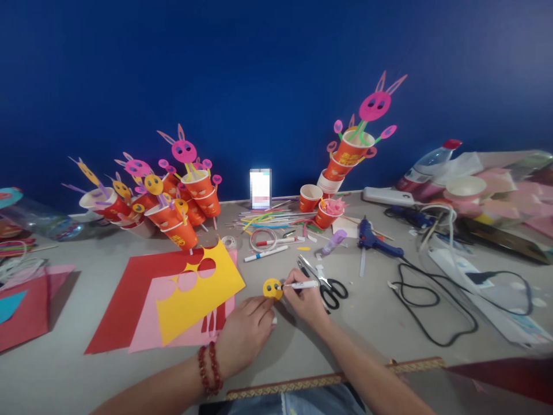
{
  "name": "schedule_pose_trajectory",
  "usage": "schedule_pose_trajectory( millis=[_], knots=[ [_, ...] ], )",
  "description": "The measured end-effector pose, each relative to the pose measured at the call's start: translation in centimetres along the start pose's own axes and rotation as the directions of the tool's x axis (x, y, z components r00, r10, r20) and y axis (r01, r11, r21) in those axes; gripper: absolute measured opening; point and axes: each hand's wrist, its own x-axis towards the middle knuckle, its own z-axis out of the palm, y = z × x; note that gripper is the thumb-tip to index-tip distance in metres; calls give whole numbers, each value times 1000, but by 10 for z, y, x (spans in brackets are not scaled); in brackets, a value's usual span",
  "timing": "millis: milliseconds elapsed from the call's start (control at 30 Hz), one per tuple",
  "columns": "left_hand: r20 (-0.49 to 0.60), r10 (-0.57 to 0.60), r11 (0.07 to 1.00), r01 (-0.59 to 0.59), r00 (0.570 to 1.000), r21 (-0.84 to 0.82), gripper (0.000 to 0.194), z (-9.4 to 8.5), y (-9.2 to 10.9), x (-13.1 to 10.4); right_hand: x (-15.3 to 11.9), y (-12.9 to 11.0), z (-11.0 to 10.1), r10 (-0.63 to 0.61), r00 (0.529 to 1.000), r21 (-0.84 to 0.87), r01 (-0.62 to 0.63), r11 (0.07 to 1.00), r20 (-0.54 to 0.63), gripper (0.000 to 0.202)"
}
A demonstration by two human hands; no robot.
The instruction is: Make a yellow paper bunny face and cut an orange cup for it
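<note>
"Yellow round paper face with two dark eyes [272, 293]: where is it?"

"Just below the centre of the frame, on the grey counter [363, 369]."

"And the hands?"

"The left hand [248, 328] lies flat, palm down, fingers stretched out and fingertips at the face's lower edge. The right hand [306, 300] is closed in a narrow grip on a white marker [305, 285], its dark tip at the face's right eye."

"What's nearby?"

"Black-handled metal scissors [332, 287] just right of the right hand, and a yellow paper sheet with round cut-outs [194, 302] left of centre."
</note>
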Motion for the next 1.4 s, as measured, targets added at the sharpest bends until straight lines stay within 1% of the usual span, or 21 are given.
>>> schedule_pose_trajectory(
  millis=[133, 367, 567, 767, 967, 1167, 1400],
  knots=[
    [7, -5, 1000, 5, 1000, -8, 16, -1, 0, 0, 0, 0, 0, -3, 1000, 1, 3, 1000, 8, 14],
    [-7, 2, 1000, -2, 1000, -13, 15, 0, 0, 0, 0, 1, 0, -6, 1000, 14, 6, 1000, -27, 14],
    [1, -7, 1000, 7, 1000, -8, 16, 0, 0, 0, 0, 1, 1, 0, 1000, 13, 0, 1000, -8, 13],
    [6, -5, 1000, 5, 1000, -22, 15, 0, 0, 0, 0, 2, 1, -1, 999, 17, 1, 1000, -34, 14],
    [10, 4, 1000, -4, 1000, -15, 15, 1, -1, 0, 0, 1, 1, -6, 1000, 21, 7, 1000, -18, 14],
    [27, -5, 1000, 5, 1000, -13, 16, 0, 0, 0, 0, 4, 1, -12, 999, 32, 13, 999, -41, 13],
    [15, -3, 1000, 3, 1000, -11, 16, -2, 0, 2, -1, 6, 2, -6, 1000, 43, 8, 999, -29, 14]
  ],
)
